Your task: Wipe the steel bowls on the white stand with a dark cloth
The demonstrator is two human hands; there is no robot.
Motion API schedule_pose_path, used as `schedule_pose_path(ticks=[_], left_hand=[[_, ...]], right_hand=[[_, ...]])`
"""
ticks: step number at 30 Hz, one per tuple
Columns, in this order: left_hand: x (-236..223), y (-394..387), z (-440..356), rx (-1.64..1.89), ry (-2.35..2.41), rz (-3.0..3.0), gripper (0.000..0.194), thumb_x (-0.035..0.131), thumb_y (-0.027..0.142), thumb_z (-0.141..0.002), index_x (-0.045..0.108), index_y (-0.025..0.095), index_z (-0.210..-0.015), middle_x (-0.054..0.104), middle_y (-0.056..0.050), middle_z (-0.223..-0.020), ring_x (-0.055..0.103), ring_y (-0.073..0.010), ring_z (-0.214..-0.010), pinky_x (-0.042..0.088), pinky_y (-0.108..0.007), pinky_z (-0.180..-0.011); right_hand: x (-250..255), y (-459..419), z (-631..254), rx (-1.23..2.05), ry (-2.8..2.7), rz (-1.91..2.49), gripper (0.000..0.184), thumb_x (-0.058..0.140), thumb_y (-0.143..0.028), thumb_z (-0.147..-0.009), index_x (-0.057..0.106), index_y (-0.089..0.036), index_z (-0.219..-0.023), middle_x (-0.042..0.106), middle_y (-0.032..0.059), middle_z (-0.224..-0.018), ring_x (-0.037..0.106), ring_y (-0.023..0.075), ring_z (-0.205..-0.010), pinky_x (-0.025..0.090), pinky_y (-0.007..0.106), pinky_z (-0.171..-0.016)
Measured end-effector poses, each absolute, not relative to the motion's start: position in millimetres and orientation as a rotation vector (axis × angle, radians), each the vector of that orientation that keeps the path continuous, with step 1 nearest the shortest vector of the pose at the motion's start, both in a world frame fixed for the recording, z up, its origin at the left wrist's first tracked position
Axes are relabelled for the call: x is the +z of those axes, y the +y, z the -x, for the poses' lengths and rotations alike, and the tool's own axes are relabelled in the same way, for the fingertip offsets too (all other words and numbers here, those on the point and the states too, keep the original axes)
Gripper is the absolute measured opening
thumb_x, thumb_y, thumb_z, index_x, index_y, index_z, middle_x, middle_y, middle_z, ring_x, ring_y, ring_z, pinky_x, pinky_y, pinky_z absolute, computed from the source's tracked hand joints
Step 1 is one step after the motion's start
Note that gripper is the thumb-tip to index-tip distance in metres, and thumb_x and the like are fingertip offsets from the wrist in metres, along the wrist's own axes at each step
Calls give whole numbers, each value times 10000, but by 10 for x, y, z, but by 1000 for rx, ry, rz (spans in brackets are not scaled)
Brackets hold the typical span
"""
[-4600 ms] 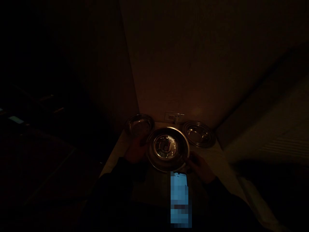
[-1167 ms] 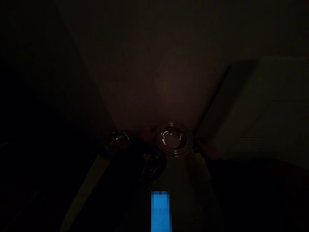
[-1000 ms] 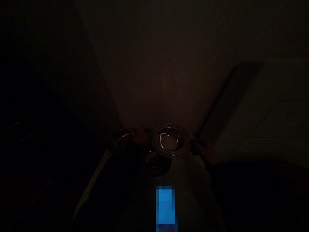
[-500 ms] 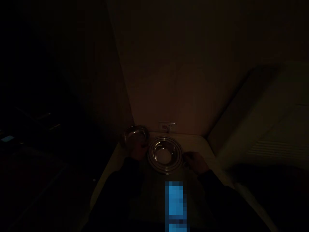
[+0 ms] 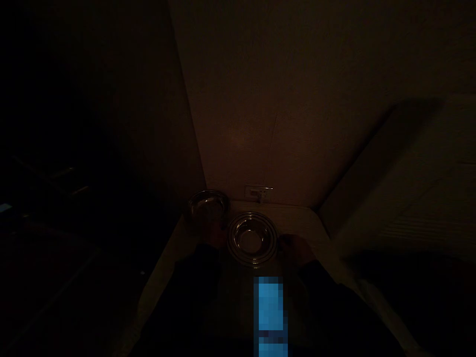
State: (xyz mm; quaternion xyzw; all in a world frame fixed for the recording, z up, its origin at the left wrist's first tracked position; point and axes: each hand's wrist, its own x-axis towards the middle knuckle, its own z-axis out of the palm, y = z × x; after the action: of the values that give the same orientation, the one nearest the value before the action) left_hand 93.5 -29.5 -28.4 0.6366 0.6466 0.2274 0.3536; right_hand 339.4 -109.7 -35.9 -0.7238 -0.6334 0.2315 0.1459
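A stack of shiny round metal bowls [image 5: 251,241], nested with several rims showing, stands on the pale tabletop. My left hand [image 5: 213,236] is at the stack's left rim, its fingers dim but seemingly closed on the edge. On the opposite side, my right hand [image 5: 298,249] has bent fingers closed at the right rim. Behind my left hand, close to the wall, sits another metal bowl [image 5: 208,202], partly covered by shadow and the hand. Both sleeves are dark, and finger detail is poor in the low light.
The small table [image 5: 158,282] stands against a wall with a socket plate [image 5: 259,192] just above its back edge. A large pale object [image 5: 416,198] with ridges rises at the right. A blurred blue glowing patch [image 5: 270,307] lies at the near side.
The bowl stack has shifted slightly left, and my right hand has moved left with it, closer in. My left hand has barely moved. The picture is dimmer.
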Motion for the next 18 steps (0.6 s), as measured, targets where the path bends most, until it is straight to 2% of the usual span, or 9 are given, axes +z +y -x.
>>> schedule_pose_path(ticks=[6,13,18], left_hand=[[-339,-334,-886,548,1647,-1618,283,536,299,-748,677,127,-923,653,-131,-1040,590,-250,-992,441,-318,-842],[-352,-393,-866,626,1588,-1517,284,536,265,-763,664,120,-972,661,-89,-1038,580,-219,-1021,456,-299,-861],[-429,-399,-836,651,1562,-1459,277,561,277,-755,670,120,-955,676,-85,-995,615,-220,-952,490,-301,-806]], right_hand=[[-370,-1109,-3390,663,-1770,2084,286,430,-303,-803,680,-174,-854,694,88,-881,634,192,-833,425,232,-646],[-483,-1102,-3417,849,-1575,1896,332,427,-312,-791,659,-147,-962,696,82,-863,648,178,-709,487,258,-614],[-521,-1077,-3424,900,-1495,1791,335,435,-328,-789,674,-137,-926,694,81,-892,643,193,-816,503,291,-716]])
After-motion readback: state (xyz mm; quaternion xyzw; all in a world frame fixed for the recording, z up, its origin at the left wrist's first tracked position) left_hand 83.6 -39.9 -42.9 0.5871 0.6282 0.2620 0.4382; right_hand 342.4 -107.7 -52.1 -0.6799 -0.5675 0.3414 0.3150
